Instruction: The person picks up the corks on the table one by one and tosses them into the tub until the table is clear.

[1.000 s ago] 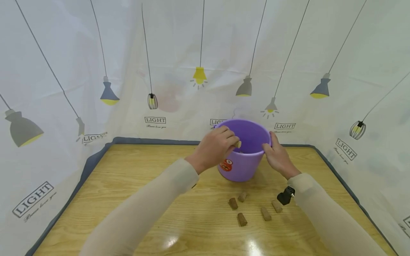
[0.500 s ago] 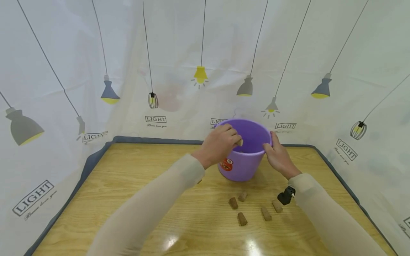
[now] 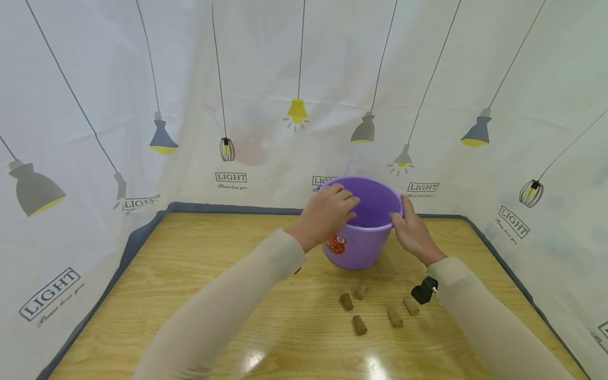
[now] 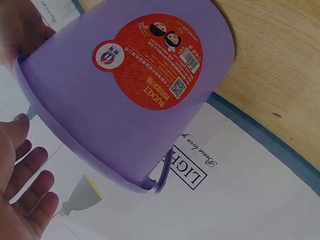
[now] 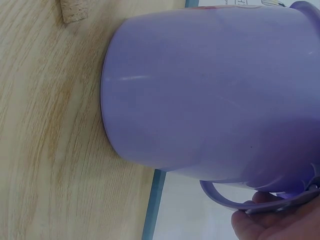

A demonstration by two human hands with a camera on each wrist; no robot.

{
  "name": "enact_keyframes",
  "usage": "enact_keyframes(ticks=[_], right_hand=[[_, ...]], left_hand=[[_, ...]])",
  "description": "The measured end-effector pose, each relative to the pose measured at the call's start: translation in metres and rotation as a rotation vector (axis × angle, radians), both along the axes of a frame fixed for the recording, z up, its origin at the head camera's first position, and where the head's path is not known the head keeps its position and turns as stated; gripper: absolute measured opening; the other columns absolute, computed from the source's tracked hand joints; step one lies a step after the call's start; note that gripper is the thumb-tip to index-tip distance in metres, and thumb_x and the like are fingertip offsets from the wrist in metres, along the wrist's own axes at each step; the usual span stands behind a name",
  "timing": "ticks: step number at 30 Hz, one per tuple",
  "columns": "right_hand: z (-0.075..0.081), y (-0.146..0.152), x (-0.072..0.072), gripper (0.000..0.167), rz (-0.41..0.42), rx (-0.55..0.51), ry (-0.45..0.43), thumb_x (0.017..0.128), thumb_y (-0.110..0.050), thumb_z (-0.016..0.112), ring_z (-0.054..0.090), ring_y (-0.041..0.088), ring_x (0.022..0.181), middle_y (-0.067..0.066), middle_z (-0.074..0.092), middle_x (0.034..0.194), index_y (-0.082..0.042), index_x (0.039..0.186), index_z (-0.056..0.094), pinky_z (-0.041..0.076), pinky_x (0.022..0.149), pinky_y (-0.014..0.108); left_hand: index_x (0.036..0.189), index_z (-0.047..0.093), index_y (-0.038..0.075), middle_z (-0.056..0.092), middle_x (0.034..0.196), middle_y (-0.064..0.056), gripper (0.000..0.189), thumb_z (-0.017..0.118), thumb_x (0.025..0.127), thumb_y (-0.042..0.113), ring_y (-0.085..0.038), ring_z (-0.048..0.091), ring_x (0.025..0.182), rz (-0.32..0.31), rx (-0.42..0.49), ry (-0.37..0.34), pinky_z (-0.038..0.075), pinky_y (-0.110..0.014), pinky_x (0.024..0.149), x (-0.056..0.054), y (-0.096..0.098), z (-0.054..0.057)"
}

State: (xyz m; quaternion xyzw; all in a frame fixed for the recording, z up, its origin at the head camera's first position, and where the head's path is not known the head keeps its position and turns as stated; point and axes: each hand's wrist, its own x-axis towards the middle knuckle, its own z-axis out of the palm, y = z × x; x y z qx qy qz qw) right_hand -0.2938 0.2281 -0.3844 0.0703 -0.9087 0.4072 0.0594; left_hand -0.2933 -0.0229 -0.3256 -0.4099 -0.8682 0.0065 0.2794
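A purple plastic bucket (image 3: 358, 248) with a red sticker (image 4: 155, 62) stands upright on the table. My left hand (image 3: 328, 214) hovers over the bucket's near-left rim; in the left wrist view its loosely bent fingers (image 4: 35, 165) hold nothing. With my right hand (image 3: 413, 235) I grip the bucket's right rim, thumb on the inner side; the right wrist view has these fingers at the purple handle (image 5: 240, 204). Several tapered corks lie in front of the bucket, among them a dark cork (image 3: 346, 301) and a paler cork (image 3: 394, 317). Most of the bucket's inside is hidden.
The wooden table (image 3: 214, 253) ends at a blue-edged white cloth (image 3: 256, 184) printed with lamps, which hangs behind and at both sides. A black device (image 3: 424, 290) sits at my right wrist, just above one pale cork (image 3: 410, 305).
The cork that my left hand was pinching over the bucket is gone from its fingers, which have loosened. That hand moved slightly right earlier. My right hand stays on the rim.
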Motion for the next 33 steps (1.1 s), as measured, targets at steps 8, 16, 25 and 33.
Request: enact_keyframes(ticks=[8,16,25,33], right_hand=[[-0.002,0.0,-0.002,0.073,-0.004,0.005,0.0,0.107,-0.033,0.033,0.027,0.048,0.148,0.028,0.026,0.164,-0.009,0.165,-0.003,0.025,0.118,0.065],[-0.001,0.0,-0.002,0.073,0.0,0.002,0.008,0.106,-0.032,0.033,0.026,0.048,0.149,0.028,0.025,0.164,-0.007,0.165,-0.002,0.024,0.119,0.065],[-0.001,0.001,-0.002,0.072,0.003,0.004,-0.001,0.107,-0.033,0.032,0.026,0.047,0.149,0.027,0.024,0.165,-0.009,0.165,-0.003,0.025,0.119,0.065],[-0.001,0.001,-0.001,0.072,0.005,-0.003,0.005,0.107,-0.032,0.032,0.026,0.046,0.149,0.027,0.025,0.165,-0.008,0.165,-0.003,0.025,0.119,0.065]], left_hand=[[0.126,0.072,0.008,0.072,0.121,-0.005,0.035,0.068,0.1,0.032,-0.023,0.063,0.115,-0.015,0.057,-0.044,0.047,-0.034,0.108,0.001,-0.002,-0.002],[0.132,0.068,0.007,0.069,0.131,-0.007,0.044,0.066,0.101,0.038,-0.025,0.058,0.129,0.0,0.153,-0.178,0.039,-0.038,0.118,-0.005,-0.01,-0.008],[0.141,0.059,0.002,0.061,0.142,-0.012,0.057,0.062,0.102,0.043,-0.029,0.051,0.138,0.031,0.308,-0.29,0.035,-0.041,0.12,-0.012,-0.02,-0.018],[0.15,0.048,0.001,0.053,0.15,-0.014,0.067,0.061,0.1,0.045,-0.031,0.045,0.141,0.019,0.466,-0.332,0.036,-0.044,0.119,-0.015,-0.025,-0.025]])
